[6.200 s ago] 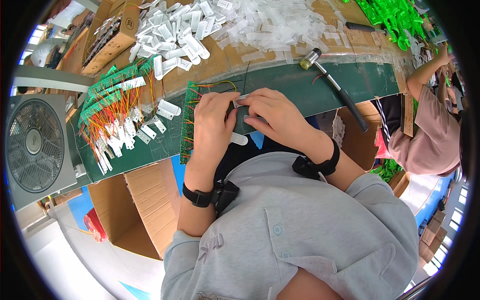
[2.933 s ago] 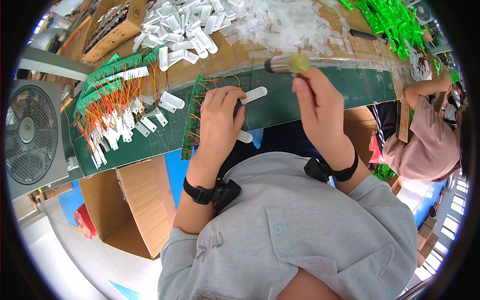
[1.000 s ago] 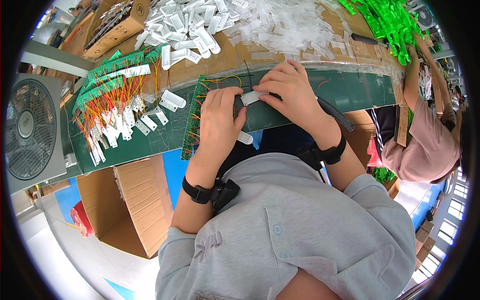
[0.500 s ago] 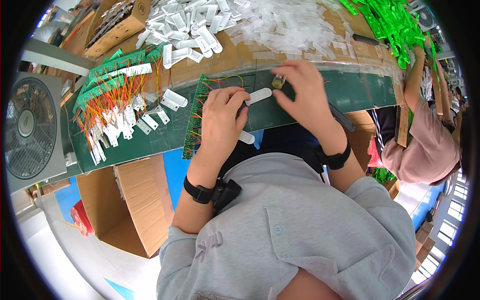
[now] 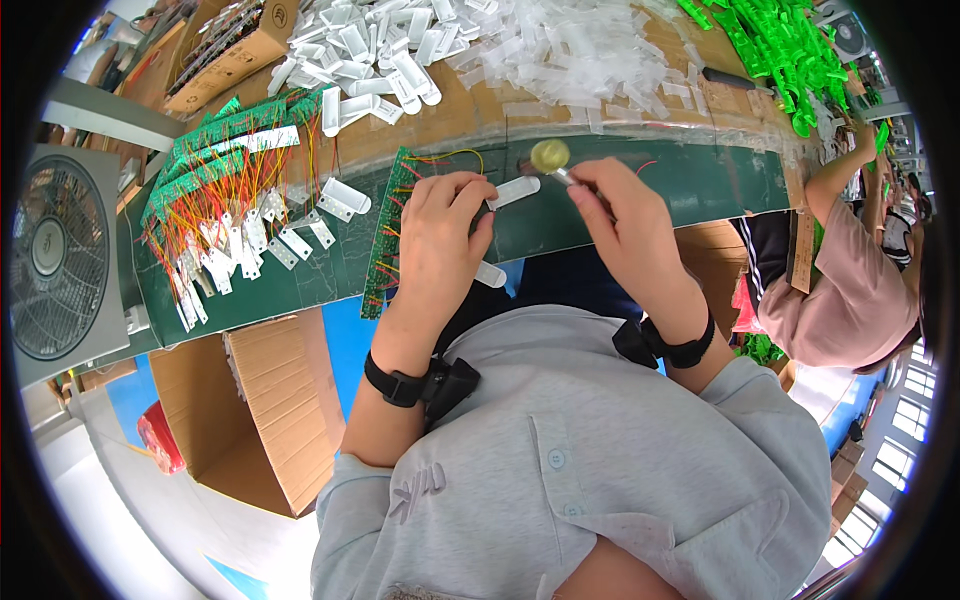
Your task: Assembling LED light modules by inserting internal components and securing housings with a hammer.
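My left hand [image 5: 440, 225] is closed over the green work mat, its fingertips pinching a long white plastic piece [image 5: 517, 191]. A small dark thing [image 5: 482, 213] shows at those fingertips; its kind is unclear. Another white rounded end [image 5: 490, 275] sticks out below the hand. To the right, my right hand [image 5: 630, 215] pinches a short, shiny stem between thumb and fingers. At the stem's far end is a yellowish round head [image 5: 550, 155], smeared by motion, just above the white piece. A green circuit board strip [image 5: 385, 240] with red wires lies left of my left hand.
Wired circuit boards [image 5: 215, 170] with white plates lie at the left, beside a white shell [image 5: 347, 195]. White shells [image 5: 370, 45], clear strips [image 5: 570, 55] and green parts [image 5: 770, 50] are heaped at the back. A fan [image 5: 60, 250] stands left; a co-worker [image 5: 830, 300] sits right.
My right hand has moved slightly down and right and turned, now showing the stem in its fingers. The yellowish thing has lifted and become blurred. My left hand has barely moved.
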`<state>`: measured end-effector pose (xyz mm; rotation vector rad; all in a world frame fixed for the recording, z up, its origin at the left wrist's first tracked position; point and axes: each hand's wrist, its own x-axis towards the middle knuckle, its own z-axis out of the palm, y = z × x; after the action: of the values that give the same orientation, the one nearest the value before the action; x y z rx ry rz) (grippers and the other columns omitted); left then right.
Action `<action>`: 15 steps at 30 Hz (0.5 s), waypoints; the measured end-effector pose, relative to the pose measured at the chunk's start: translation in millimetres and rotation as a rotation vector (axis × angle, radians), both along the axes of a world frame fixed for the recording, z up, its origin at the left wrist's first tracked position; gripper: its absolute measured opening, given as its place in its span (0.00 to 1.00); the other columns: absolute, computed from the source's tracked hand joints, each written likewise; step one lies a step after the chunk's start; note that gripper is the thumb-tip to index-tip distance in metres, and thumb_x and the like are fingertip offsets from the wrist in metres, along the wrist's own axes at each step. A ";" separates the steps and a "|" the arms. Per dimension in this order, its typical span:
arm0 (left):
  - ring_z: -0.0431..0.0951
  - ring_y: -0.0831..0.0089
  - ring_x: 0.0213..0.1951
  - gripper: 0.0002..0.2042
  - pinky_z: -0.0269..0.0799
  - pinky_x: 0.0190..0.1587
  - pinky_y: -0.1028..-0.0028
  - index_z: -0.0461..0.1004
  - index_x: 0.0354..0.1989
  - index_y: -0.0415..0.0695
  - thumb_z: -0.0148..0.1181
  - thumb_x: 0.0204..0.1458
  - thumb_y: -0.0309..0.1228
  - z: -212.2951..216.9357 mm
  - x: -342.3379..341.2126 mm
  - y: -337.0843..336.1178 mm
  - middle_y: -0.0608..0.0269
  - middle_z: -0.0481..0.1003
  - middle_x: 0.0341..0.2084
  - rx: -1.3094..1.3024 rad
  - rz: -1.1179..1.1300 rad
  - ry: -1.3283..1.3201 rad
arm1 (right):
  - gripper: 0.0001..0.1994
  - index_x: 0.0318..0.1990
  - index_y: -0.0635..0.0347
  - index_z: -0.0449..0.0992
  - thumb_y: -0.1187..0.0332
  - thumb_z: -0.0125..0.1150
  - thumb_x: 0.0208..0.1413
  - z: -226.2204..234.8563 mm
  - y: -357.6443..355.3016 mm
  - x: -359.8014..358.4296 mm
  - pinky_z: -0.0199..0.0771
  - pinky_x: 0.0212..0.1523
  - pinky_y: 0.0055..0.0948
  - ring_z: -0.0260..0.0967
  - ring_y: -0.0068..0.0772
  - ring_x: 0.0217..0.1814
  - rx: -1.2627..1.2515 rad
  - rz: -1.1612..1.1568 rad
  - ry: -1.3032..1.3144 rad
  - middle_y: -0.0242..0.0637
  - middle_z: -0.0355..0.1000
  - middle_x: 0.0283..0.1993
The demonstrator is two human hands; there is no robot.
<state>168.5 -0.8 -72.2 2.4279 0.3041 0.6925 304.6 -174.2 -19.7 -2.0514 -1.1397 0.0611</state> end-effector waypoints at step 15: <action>0.77 0.54 0.48 0.13 0.73 0.53 0.59 0.78 0.41 0.42 0.69 0.45 0.20 2.5 2.8 -7.4 0.59 0.80 0.45 0.012 0.043 0.001 | 0.14 0.57 0.60 0.79 0.73 0.60 0.64 0.7 -1.0 -1.1 0.70 0.30 0.40 0.70 0.48 0.28 -0.015 -0.031 -0.100 0.43 0.69 0.30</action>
<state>171.3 -8.1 -69.6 2.4398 0.3549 0.7138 303.5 -175.2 -19.0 -2.1043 -1.1711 -0.0487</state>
